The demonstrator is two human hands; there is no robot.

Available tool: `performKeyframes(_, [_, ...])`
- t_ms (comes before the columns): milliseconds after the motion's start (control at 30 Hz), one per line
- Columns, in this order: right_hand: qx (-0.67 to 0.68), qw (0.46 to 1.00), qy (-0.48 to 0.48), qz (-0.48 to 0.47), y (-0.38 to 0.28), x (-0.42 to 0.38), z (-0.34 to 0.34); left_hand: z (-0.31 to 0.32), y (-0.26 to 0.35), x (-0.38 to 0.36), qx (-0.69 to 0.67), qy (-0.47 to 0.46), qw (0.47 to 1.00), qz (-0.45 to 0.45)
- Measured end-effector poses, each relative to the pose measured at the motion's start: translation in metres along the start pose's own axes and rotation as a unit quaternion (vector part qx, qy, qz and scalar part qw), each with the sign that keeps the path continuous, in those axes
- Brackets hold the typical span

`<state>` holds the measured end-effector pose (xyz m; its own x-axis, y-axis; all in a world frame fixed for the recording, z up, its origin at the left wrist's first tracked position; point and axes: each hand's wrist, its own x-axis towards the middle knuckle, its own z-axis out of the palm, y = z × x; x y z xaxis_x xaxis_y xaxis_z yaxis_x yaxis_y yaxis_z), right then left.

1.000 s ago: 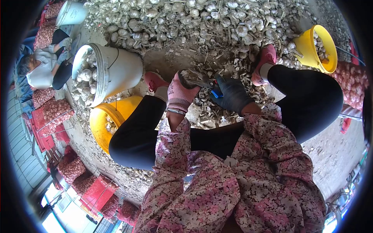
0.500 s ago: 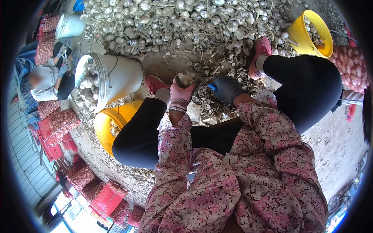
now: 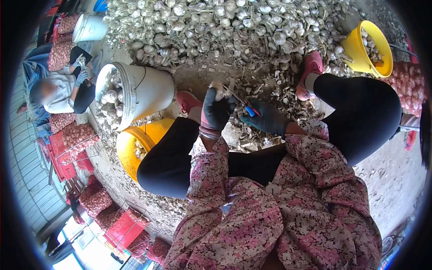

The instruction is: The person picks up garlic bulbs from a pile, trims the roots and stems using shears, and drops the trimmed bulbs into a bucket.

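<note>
My left hand (image 3: pixel 217 110), in a dark glove with a pink back, is closed around a pale garlic bulb (image 3: pixel 219 90). My right hand (image 3: pixel 268 120), in a dark glove, grips a cutting tool (image 3: pixel 250 110) with a blue and red handle; whether it is a knife or shears cannot be made out. Its thin blade points up and left, its tip close to the bulb. Below both hands, dry trimmings (image 3: pixel 256 132) cover the ground between my feet.
A large heap of garlic (image 3: pixel 211 27) spreads ahead. To the left stand a white bucket (image 3: pixel 150 92) of bulbs and a yellow bucket (image 3: pixel 128 155). Another yellow bucket (image 3: pixel 355 47) is at the right. A co-worker (image 3: pixel 60 90) sits far left near filled mesh bags (image 3: pixel 74 141).
My left hand has turned, its fingers now wrapped around the bulb and lifted slightly. The right hand has turned, showing the tool's handle and blade more clearly. The whole view has shifted a little.
</note>
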<state>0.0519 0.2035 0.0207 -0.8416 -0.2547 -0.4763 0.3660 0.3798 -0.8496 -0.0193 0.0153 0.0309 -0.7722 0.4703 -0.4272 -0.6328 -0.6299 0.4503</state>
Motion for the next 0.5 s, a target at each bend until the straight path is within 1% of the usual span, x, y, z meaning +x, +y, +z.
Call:
performKeyframes(67, [0.021,1.000,0.022,0.000,-0.004,0.000,-0.002,-0.009,-0.003,0.004,0.074,0.055,0.994,-0.060])
performKeyframes(133, [0.004,1.000,0.006,0.014,-0.015,-0.005,-0.008,-0.018,-0.004,0.006,0.068,0.054,0.994,-0.062])
performKeyframes(167, [-0.014,0.999,-0.011,0.028,-0.020,-0.007,-0.011,-0.018,-0.001,0.006,0.079,0.036,0.994,-0.065])
performKeyframes(233, [-0.009,1.000,-0.020,0.019,-0.017,-0.010,-0.009,-0.017,-0.003,0.003,0.088,0.018,0.994,-0.068])
performKeyframes(300, [-0.005,1.000,-0.029,0.006,-0.014,-0.009,-0.005,0.003,-0.001,0.001,0.071,0.097,0.993,-0.016])
performKeyframes(333, [-0.008,1.000,-0.004,-0.021,-0.011,-0.008,0.000,0.004,-0.003,0.001,0.071,0.097,0.993,-0.013])
performKeyframes(367, [-0.011,0.999,0.020,-0.047,-0.010,-0.008,0.004,0.002,-0.006,0.001,0.072,0.088,0.994,0.010])
performKeyframes(400, [-0.011,0.998,0.020,-0.051,-0.013,-0.009,0.007,-0.001,-0.009,0.003,0.073,0.077,0.994,0.032])
performKeyframes(433, [0.020,0.999,0.028,-0.031,-0.016,-0.009,0.010,-0.048,-0.025,0.014,0.194,0.083,0.974,0.087])
performKeyframes(467, [0.051,0.998,0.038,-0.011,-0.018,-0.010,0.012,-0.092,-0.036,0.021,0.380,0.060,0.908,0.164])
performKeyframes(500, [0.162,0.983,0.051,-0.073,-0.011,-0.004,0.022,-0.059,-0.032,0.009,0.444,0.045,0.874,0.194])
